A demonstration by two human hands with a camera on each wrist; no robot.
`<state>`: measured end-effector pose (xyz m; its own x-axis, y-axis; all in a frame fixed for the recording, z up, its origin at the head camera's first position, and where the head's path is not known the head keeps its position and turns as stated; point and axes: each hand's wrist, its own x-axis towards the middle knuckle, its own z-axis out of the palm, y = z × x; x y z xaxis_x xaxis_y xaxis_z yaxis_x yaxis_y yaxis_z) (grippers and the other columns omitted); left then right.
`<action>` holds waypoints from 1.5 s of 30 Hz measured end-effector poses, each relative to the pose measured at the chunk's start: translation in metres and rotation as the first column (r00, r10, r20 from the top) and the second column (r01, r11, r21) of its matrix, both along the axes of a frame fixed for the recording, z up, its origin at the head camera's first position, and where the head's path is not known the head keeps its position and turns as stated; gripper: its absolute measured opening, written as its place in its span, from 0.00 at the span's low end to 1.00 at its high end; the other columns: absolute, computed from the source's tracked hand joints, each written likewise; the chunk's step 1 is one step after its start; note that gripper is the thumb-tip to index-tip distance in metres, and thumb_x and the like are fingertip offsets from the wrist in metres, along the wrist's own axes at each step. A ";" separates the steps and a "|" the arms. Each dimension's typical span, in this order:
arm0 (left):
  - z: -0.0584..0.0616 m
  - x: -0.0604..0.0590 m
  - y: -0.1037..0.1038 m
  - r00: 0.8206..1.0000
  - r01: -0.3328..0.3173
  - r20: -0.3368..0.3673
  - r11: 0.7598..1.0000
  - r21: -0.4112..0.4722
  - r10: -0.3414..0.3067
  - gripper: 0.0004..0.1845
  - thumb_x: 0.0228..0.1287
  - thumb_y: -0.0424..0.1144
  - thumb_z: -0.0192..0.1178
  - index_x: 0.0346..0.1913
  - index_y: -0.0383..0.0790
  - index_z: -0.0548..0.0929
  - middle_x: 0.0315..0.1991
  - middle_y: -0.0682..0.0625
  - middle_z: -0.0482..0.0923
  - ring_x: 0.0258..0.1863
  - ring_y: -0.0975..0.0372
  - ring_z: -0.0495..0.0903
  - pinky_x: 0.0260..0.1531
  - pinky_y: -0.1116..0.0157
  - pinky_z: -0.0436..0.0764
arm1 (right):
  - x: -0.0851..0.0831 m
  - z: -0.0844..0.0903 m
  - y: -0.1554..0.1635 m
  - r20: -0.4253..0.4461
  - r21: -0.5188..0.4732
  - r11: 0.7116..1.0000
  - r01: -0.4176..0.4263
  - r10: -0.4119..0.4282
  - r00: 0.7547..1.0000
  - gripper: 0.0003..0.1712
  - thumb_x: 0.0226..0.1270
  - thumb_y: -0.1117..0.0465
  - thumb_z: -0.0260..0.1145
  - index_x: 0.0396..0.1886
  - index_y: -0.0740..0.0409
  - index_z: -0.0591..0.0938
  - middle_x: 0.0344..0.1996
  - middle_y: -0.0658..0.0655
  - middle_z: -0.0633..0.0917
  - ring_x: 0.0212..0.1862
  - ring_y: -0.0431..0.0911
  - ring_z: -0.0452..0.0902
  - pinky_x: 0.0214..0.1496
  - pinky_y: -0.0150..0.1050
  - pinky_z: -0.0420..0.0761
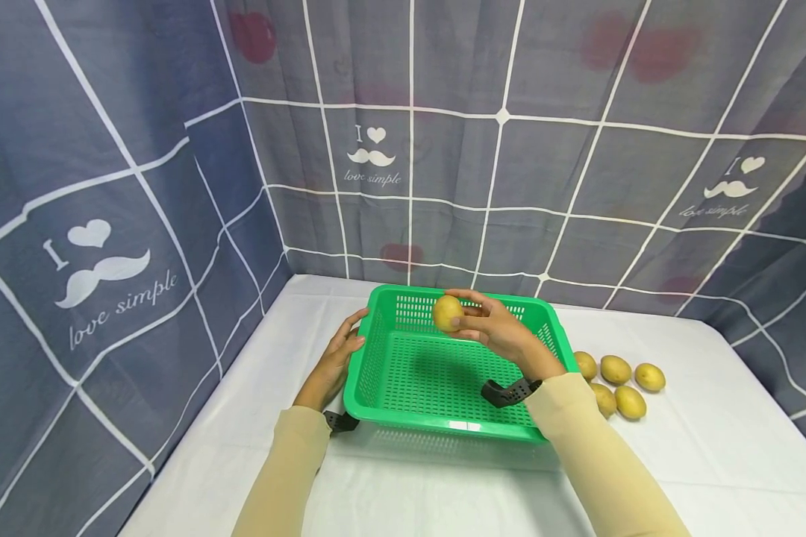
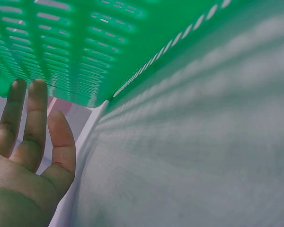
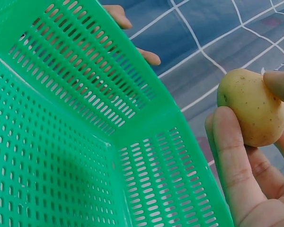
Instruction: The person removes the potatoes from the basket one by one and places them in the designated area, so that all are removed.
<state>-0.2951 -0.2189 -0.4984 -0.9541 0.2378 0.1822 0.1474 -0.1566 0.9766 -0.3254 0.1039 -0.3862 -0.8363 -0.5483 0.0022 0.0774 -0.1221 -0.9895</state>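
My right hand holds a yellow-skinned potato between thumb and fingers, above the inside of a green plastic basket. In the right wrist view the potato is pinched at its sides, beside the basket's slotted wall. On the basket's left side, my left hand touches the outside near the rim. Its fingers look fairly straight against the slotted wall in the left wrist view. The visible floor of the basket shows no potatoes.
Several more potatoes lie on the white-covered table to the right of the basket, some partly hidden by the right sleeve. A grey checked curtain hangs behind the table and along its left side.
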 end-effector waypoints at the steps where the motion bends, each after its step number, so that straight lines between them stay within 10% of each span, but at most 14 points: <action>1: 0.000 0.000 0.000 1.000 0.000 0.000 1.000 -0.001 0.000 0.40 0.75 0.42 0.50 0.87 0.41 0.54 0.75 0.32 0.63 0.67 0.54 0.69 0.70 0.52 0.65 | 0.000 -0.001 0.002 -0.008 -0.005 1.000 -0.001 0.001 1.000 0.39 0.73 0.81 0.60 0.82 0.71 0.63 0.62 0.62 0.80 0.56 0.49 0.86 0.62 0.47 0.85; 20: -0.001 0.000 0.002 1.000 -0.016 0.009 1.000 0.013 0.016 0.40 0.75 0.41 0.50 0.87 0.40 0.54 0.74 0.35 0.65 0.66 0.54 0.70 0.70 0.51 0.65 | 0.015 0.007 0.036 -0.113 0.004 1.000 0.020 -0.020 0.993 0.38 0.75 0.78 0.59 0.82 0.75 0.61 0.58 0.58 0.82 0.55 0.46 0.87 0.59 0.42 0.87; 27: -0.003 -0.001 0.002 1.000 -0.014 -0.003 1.000 0.023 0.014 0.40 0.74 0.40 0.50 0.86 0.39 0.54 0.78 0.35 0.58 0.78 0.47 0.56 0.77 0.41 0.50 | 0.021 0.013 0.048 -0.147 0.009 1.000 0.027 -0.026 0.989 0.38 0.75 0.77 0.60 0.81 0.79 0.60 0.57 0.57 0.83 0.54 0.46 0.87 0.58 0.42 0.87; 36: -0.003 0.000 0.002 1.000 -0.008 0.000 1.000 0.014 0.008 0.40 0.75 0.42 0.51 0.87 0.41 0.55 0.84 0.35 0.48 0.84 0.41 0.44 0.78 0.34 0.39 | 0.029 0.016 0.067 -0.197 -0.016 1.000 -0.018 0.014 0.980 0.29 0.76 0.77 0.61 0.73 0.56 0.78 0.56 0.58 0.85 0.54 0.46 0.88 0.56 0.40 0.87; 45: -0.003 -0.001 0.001 1.000 -0.011 0.013 1.000 0.007 0.011 0.41 0.75 0.42 0.50 0.87 0.41 0.53 0.82 0.33 0.52 0.82 0.43 0.50 0.78 0.37 0.48 | 0.036 0.017 0.081 -0.209 -0.008 1.000 -0.017 0.015 0.978 0.28 0.77 0.76 0.61 0.73 0.57 0.78 0.53 0.57 0.88 0.50 0.46 0.89 0.54 0.40 0.88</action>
